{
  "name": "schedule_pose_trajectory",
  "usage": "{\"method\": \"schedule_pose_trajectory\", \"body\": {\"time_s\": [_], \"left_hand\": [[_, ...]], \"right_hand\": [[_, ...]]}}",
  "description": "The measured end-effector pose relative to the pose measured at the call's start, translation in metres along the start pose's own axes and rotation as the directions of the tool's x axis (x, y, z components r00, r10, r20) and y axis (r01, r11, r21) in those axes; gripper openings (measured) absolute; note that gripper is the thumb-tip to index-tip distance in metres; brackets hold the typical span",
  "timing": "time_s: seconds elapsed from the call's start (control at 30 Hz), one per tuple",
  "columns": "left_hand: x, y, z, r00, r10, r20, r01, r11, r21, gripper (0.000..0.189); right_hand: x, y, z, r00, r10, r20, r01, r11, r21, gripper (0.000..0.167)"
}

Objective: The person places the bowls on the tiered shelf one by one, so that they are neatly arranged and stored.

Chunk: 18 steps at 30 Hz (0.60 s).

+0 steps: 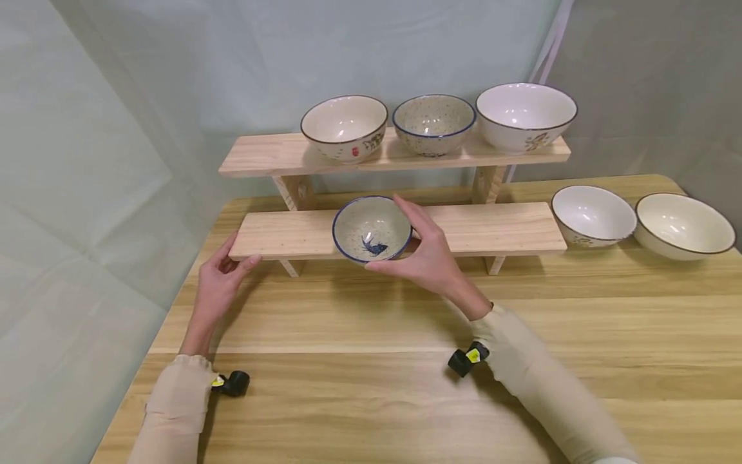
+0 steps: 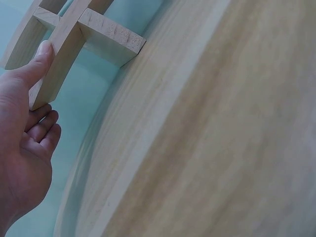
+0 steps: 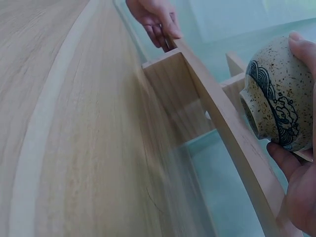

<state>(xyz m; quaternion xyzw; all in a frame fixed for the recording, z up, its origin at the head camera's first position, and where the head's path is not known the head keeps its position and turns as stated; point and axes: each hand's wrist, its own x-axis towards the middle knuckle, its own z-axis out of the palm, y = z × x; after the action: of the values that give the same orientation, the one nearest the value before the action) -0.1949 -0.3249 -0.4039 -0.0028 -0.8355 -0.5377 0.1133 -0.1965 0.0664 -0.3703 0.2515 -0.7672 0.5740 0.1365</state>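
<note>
My right hand (image 1: pixel 426 254) holds a speckled bowl (image 1: pixel 371 229) by its right side, thumb at the near rim and fingers at the far rim. This bowl has a blue rim and a blue fish painted inside; blue waves decorate its outside in the right wrist view. It is close over the lower board (image 1: pixel 498 229) of a two-step wooden stand, a little left of the board's middle. At the left end of that board, my left hand (image 1: pixel 217 283) grips the corner, its thumb on the front edge and its fingers around the end.
On the upper board (image 1: pixel 263 151) stand a cream bowl (image 1: pixel 344 122), a grey speckled bowl (image 1: pixel 435 122) and a larger white bowl (image 1: pixel 524 113). Right of the stand, a white bowl (image 1: pixel 591 216) and a cream bowl (image 1: pixel 686 225) sit side by side on the wooden table (image 1: pixel 348 399).
</note>
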Motion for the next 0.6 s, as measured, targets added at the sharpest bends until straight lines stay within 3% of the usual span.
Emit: {"method": "schedule_pose_trajectory", "body": {"time_s": [0.6], "left_hand": [[0.000, 0.000, -0.001, 1.000, -0.008, -0.003, 0.008, 1.000, 0.021, 0.071]], "right_hand": [[0.007, -0.003, 0.015, 1.000, 0.025, 0.004, -0.026, 0.999, 0.020, 0.115]]}}
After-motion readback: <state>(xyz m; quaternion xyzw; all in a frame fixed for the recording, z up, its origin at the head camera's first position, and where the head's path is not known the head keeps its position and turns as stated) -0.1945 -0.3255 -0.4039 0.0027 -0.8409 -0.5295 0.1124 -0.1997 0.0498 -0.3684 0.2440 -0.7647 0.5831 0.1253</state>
